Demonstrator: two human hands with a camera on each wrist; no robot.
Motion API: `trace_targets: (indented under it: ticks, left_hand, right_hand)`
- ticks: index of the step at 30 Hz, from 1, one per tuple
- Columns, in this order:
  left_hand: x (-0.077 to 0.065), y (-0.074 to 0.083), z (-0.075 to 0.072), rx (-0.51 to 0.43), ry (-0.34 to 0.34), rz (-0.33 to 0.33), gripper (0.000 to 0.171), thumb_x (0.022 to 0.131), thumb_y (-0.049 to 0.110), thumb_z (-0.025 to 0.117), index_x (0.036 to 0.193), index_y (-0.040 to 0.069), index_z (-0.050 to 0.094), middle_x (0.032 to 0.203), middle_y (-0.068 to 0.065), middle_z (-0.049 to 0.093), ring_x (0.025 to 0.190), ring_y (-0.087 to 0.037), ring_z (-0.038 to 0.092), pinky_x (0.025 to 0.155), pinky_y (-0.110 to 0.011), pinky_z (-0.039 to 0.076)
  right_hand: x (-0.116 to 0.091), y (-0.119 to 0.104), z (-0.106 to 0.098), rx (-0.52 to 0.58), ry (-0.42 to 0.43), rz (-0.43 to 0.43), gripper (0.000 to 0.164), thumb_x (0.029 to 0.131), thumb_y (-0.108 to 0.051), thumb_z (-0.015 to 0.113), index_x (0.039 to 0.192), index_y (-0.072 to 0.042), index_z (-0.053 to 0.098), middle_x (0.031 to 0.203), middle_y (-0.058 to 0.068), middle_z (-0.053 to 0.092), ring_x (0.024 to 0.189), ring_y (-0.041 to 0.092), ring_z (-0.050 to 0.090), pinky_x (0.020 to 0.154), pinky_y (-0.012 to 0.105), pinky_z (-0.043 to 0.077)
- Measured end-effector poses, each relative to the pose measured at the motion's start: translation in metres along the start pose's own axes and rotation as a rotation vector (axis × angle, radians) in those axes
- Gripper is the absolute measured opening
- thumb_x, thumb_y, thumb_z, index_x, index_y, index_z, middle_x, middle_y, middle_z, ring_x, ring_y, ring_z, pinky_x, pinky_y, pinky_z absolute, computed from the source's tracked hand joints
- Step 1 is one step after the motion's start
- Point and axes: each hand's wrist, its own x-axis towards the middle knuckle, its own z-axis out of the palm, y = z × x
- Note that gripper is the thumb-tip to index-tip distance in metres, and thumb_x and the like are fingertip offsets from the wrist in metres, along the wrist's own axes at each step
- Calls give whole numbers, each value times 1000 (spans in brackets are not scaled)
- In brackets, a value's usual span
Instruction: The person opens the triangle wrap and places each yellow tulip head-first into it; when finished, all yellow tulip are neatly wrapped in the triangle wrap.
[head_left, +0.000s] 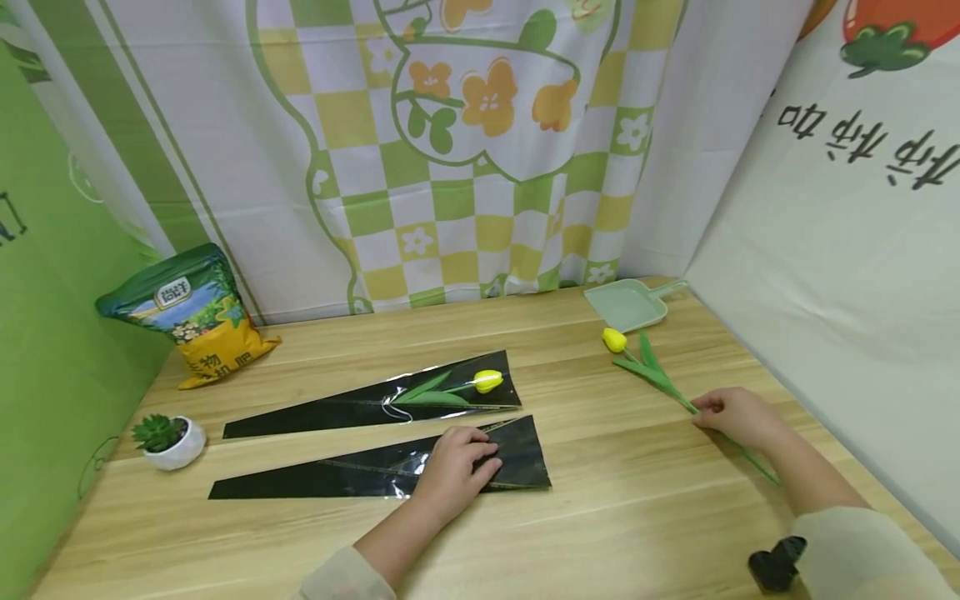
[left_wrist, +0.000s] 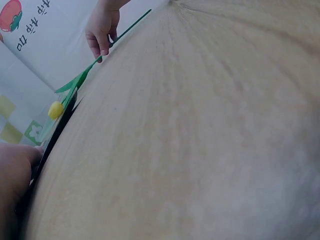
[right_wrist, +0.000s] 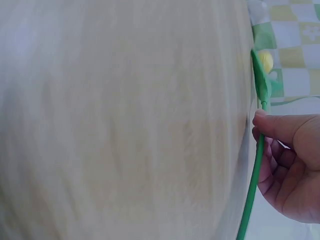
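Note:
My right hand (head_left: 742, 419) pinches the green stem of a yellow artificial tulip (head_left: 651, 371) between thumb and fingers, at the right of the table. In the right wrist view the stem (right_wrist: 254, 175) passes between thumb and fingertips, its leaves and bloom beyond. My left hand (head_left: 459, 467) rests on a black flower sleeve (head_left: 330, 480) with a clear front, near its wide right end, fingers loosely bent. Behind this lies a second black sleeve (head_left: 300, 421), with another yellow tulip (head_left: 487, 382) inside it.
A green dustpan (head_left: 628, 305) lies at the back right. At the left stand a colourful bag (head_left: 210, 321) and a succulent in a white pot (head_left: 176, 446). A black object (head_left: 776, 567) is by the right sleeve. Fabric walls border the wooden table (head_left: 585, 542).

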Motion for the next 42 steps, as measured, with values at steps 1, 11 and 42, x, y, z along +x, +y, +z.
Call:
trace_targets:
  ticks: [1,11,42]
  left_hand:
    - [0,0,0,9,5,6,19,88,21,72,101,8,77,106,-5,69,103,-22,60,94,-39,50]
    - [1,-3,4,-9,75,-7,15,87,17,73,97,8,79,100,-5,70,100,-22,62,91,-37,52]
    - [3,-2,2,-181,110,-163,20,88,19,73,104,8,78,103,-5,72,102,-24,64,93,-38,53]
  right_hand:
    - [0,-1,0,26,-13,4,45,95,-25,63,122,10,61,107,23,68,98,34,63,81,50,53]
    - [1,-34,3,510,-67,31,58,102,-27,52,140,14,38,123,21,61,101,12,60,79,23,57]
    - [26,-131,60,1359,433,219,11,96,-8,60,90,-9,51,73,-9,64,67,1,67,66,14,58]
